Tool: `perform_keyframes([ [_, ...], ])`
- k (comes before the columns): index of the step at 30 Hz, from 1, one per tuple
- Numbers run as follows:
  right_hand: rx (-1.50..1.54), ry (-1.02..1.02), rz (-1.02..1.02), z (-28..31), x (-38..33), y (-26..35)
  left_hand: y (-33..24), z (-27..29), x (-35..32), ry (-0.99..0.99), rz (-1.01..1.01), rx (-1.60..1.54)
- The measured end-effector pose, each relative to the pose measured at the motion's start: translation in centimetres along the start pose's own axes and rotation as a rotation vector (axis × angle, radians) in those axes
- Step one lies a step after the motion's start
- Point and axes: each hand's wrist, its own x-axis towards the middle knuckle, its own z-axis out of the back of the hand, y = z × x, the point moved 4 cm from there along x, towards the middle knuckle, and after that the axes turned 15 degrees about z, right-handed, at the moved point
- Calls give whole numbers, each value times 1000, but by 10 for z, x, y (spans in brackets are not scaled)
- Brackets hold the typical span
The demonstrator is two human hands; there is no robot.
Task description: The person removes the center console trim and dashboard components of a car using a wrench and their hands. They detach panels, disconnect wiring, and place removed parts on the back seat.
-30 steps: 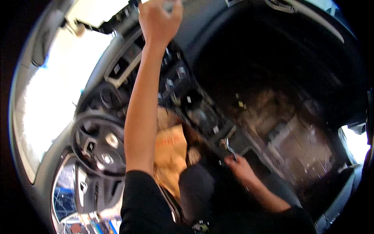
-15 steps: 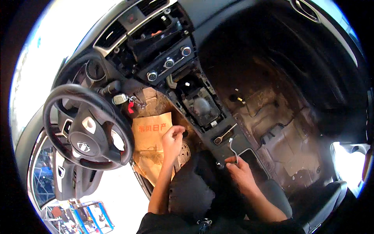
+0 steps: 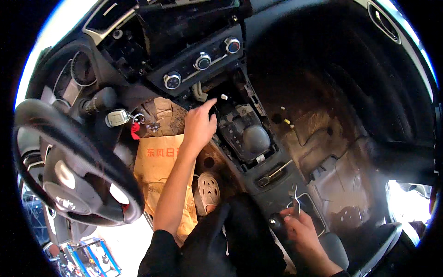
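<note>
My left hand (image 3: 199,127) reaches to the front of the uncovered centre console. Its index finger is stretched out beside a small white connector (image 3: 224,97); I cannot tell if they touch. The hand holds nothing. Just right of it sits the gear shifter (image 3: 255,139), its housing exposed. My right hand (image 3: 302,227) is closed around a bent metal pry tool (image 3: 296,199) with a forked tip pointing up, above the rear of the console. A dark rounded knob (image 3: 277,220) is next to these fingers. A ratchet-like metal tool (image 3: 274,175) lies in the console recess.
The steering wheel (image 3: 76,171) stands at the left, with a key fob (image 3: 118,118) and red tag near it. A brown paper mat (image 3: 159,171) covers the driver's floor. Climate knobs (image 3: 202,61) sit ahead. A loose wire connector (image 3: 289,123) lies on the passenger floor.
My left hand has moved forward from above the paper mat to the console opening. My right hand keeps the pry tool, now more upright. The view has shifted closer to the dashboard.
</note>
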Motion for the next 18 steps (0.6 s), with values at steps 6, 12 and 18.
perform_keyframes([
  [6, -143, -110, 40, -6, 10, -1, -29, -4, 12, 437, 316, -273],
  [12, -199, -111, 54, -3, 15, -2, -31, -27, 46, 326, 38, -471],
  [18, -255, -57, 131, -8, 11, 3, 7, -69, 92, 398, 383, -629],
])
